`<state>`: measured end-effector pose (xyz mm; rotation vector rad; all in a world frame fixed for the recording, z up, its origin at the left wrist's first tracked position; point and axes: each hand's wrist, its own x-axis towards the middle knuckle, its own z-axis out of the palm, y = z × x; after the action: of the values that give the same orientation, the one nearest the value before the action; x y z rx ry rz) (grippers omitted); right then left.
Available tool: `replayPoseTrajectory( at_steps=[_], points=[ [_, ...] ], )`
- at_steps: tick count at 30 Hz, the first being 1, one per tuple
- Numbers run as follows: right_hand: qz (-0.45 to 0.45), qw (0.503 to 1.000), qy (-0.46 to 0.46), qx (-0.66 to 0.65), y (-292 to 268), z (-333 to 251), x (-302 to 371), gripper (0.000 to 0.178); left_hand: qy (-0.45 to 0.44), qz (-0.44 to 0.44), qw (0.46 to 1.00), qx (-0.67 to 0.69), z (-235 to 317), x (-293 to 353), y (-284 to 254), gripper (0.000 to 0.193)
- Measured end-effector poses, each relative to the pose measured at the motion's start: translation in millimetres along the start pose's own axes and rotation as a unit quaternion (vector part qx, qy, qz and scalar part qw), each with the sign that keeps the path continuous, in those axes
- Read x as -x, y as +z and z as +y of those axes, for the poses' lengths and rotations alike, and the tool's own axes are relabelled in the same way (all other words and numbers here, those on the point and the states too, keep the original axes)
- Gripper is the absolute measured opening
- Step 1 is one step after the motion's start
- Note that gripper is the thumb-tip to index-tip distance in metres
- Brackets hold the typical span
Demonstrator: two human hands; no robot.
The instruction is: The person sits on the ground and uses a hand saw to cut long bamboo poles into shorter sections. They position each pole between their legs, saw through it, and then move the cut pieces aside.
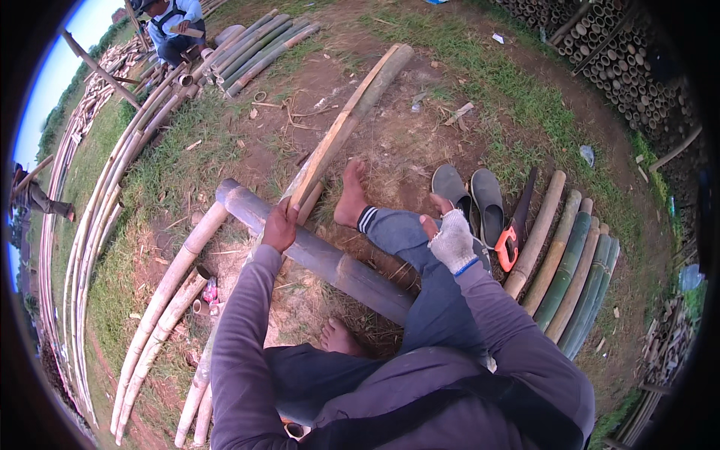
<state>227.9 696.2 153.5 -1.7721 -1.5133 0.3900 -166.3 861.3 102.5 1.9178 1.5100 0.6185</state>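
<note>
My bare left hand (279,227) is closed round the near part of a long split bamboo piece (349,120). Its pale cut face shows along one side, and its far end reaches away over the dirt. Beneath this hand a thick grey bamboo pole (337,270) lies slantwise between my legs. My right hand (454,241), in a white knitted glove with bare fingertips, hovers over my bent knee. Thumb and forefinger stand apart there, with nothing visible between them; the other fingers are partly hidden. A handsaw with an orange handle (508,249) lies to its right.
Grey slip-on shoes (489,202) sit beside the saw. Several cut bamboo poles (559,259) lie at right; longer poles (169,300) stretch along the left. A person (174,30) crouches by more bamboo at far left. Stacked bamboo (622,64) stands at far right.
</note>
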Motion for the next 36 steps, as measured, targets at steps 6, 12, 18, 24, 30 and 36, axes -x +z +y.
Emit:
replayPoseTrajectory(
  at_steps=[6,12,18,24,30,36],
  points=[
    [0.112,0.967,0.215,0.083,-81,160,51,0.046,0.042,0.007,0.998,0.035,8,-14,6,0.05],
    [0.009,0.912,0.309,0.268,-81,180,116,0.049,0.053,-0.007,0.998,0.018,-2,-18,-6,0.05],
    [-0.056,0.875,0.384,0.288,-71,204,128,0.039,0.061,-0.001,0.998,-0.011,-19,-12,-16,0.048],
    [-0.05,0.88,0.382,0.278,-67,202,115,0.039,0.06,-0.004,0.998,0.008,-16,-10,-19,0.046],
    [-0.066,0.87,0.391,0.293,-65,205,112,0.037,0.063,-0.018,0.998,0.006,-11,-14,-23,0.046],
    [-0.059,0.869,0.378,0.313,-64,213,114,0.035,0.046,-0.018,0.999,0.018,-22,-11,-24,0.047]
  ],
)
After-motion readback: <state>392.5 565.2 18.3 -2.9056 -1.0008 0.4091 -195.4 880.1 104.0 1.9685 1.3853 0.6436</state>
